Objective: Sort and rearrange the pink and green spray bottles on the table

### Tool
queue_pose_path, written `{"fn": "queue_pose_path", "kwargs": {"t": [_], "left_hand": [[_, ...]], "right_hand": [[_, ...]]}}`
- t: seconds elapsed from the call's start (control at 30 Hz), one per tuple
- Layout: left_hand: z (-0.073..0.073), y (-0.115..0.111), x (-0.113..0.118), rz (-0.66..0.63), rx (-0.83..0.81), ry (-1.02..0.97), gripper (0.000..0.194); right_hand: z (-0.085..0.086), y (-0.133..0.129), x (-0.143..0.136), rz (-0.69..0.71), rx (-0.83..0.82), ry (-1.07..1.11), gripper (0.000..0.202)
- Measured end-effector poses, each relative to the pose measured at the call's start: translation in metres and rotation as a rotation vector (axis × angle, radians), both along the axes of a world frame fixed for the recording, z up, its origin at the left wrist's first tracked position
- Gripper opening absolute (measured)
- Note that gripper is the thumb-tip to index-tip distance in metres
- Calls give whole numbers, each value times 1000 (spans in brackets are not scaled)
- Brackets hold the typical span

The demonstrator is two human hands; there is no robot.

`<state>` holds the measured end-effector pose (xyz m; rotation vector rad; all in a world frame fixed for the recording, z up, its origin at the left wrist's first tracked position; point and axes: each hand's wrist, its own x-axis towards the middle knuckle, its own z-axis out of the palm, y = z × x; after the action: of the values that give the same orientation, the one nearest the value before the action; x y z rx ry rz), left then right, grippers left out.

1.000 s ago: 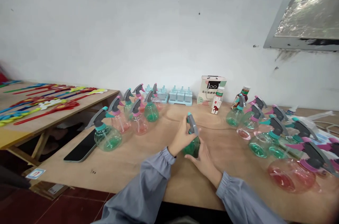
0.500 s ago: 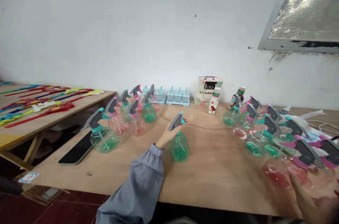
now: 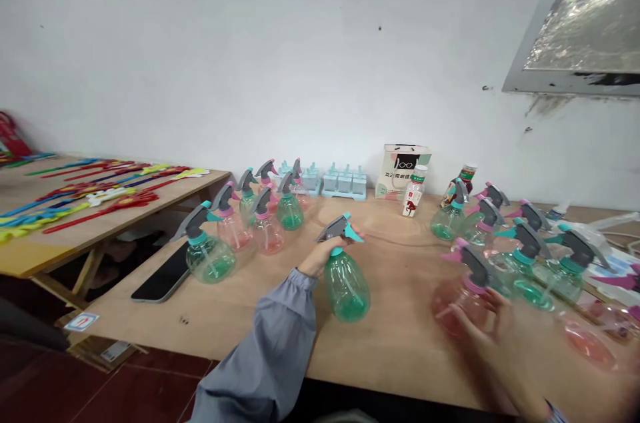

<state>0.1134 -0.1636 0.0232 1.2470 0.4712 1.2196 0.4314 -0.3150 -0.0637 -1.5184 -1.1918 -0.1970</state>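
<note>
My left hand (image 3: 324, 251) is closed round the neck of a green spray bottle (image 3: 349, 286), which tilts slightly over the middle of the table. Its grey and teal trigger head sticks out above my fingers. To the right, my right hand (image 3: 493, 329), blurred, grips a pink spray bottle (image 3: 456, 308) by its round body. This bottle is smeared by motion too. On the right stand several more pink and green spray bottles (image 3: 445, 223). Another group, with a green spray bottle (image 3: 210, 261) nearest me, stands on the left.
A black phone (image 3: 163, 276) lies at the table's left. Along the wall are pale blue moulds (image 3: 345, 184), a paper bag (image 3: 390, 173) and a small white bottle (image 3: 413, 195). Colourful hand-shaped sticks (image 3: 115, 206) cover a second table (image 3: 165, 213).
My right hand has brought the pink spray bottle leftward, out of the right group. The green bottle in my left hand has tilted and come slightly nearer. The view has turned a little left.
</note>
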Motion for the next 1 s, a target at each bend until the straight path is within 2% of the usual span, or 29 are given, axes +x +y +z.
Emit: {"fn": "queue_pose_path", "kwargs": {"t": [0.1,0.17,0.27,0.33,0.43,0.53,0.73,0.87,1.0], "left_hand": [[0,3,0,131,-1,8,13],[0,4,0,134,16,4,16],[1,3,0,98,23,-3,24],[1,2,0,109,4,7,22],[2,0,0,95,3,16,18],[1,-1,1,37,28,-9,25],[1,0,1,134,8,-33,16],[0,-1,4,53,15,-104,25],[-4,2,5,163,4,-189,15]], "right_hand": [[-10,62,-18,177,27,15,75],[-11,93,-30,263,31,28,77],[-8,125,-46,313,15,29,78],[-7,139,-55,324,30,29,77],[-9,151,-67,302,90,32,77],[-13,156,-77,281,133,44,75],[-18,157,-82,334,123,86,76],[-21,159,-79,357,134,108,75],[-22,161,-78,368,146,108,74]]}}
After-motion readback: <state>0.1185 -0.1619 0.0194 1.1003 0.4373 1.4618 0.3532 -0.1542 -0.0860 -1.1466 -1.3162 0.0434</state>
